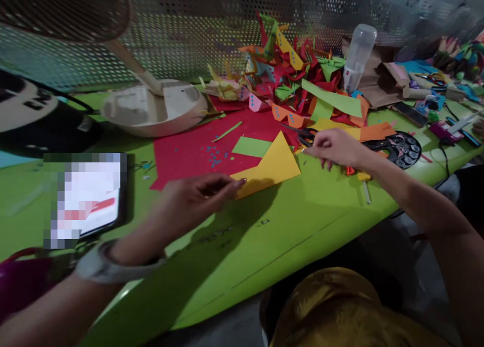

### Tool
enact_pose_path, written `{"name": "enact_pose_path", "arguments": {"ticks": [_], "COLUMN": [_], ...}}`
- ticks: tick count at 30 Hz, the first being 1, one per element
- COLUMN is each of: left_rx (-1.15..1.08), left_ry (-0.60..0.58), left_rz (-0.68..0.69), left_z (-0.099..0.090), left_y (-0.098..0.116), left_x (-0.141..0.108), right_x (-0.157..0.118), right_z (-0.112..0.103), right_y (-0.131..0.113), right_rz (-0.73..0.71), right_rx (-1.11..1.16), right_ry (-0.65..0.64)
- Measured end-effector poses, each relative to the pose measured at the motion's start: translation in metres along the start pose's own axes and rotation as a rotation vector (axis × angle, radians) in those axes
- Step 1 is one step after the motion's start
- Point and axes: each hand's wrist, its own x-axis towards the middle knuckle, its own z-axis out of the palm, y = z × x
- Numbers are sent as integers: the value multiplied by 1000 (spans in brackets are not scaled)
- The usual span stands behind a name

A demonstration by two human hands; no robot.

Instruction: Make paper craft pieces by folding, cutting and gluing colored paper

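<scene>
A folded piece of yellow paper (270, 168) stands out over the green table, one corner of it rising to a point. My left hand (191, 200) pinches its near left end between thumb and fingers. To the right of the paper, apart from it, is my right hand (335, 148) with curled fingers. Whatever its fingertips hold, if anything, is too small to make out. Black-handled scissors (307, 134) lie just behind that hand. Flat on a red sheet (177, 155) beyond the paper rests a green paper piece (249, 146).
Cut coloured papers (298, 74) are heaped at the back beside a clear bottle (359, 57). A white bowl (151, 115) and a phone (102, 200) are on the left. A black round palette-like object (406, 150) lies right. The table's edge (242, 301) curves in front.
</scene>
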Motion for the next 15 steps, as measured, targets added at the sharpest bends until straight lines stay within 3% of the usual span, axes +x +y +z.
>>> {"name": "enact_pose_path", "arguments": {"ticks": [2,5,7,10,15], "left_rx": [72,252,305,330,353], "left_ry": [98,-17,-24,28,42], "left_rz": [187,416,498,518,530], "left_z": [16,39,51,61,62], "left_y": [9,9,3,-6,-8], "left_x": [-3,-6,-7,-9,-11], "right_x": [-9,-19,-24,-29,-16], "right_z": [-22,-44,-47,-38,-25], "right_y": [6,16,21,24,29], "right_rz": [-24,24,62,122,230], "right_rx": [-91,-385,-608,-874,-1000], "right_ry": [192,332,290,179,147]}}
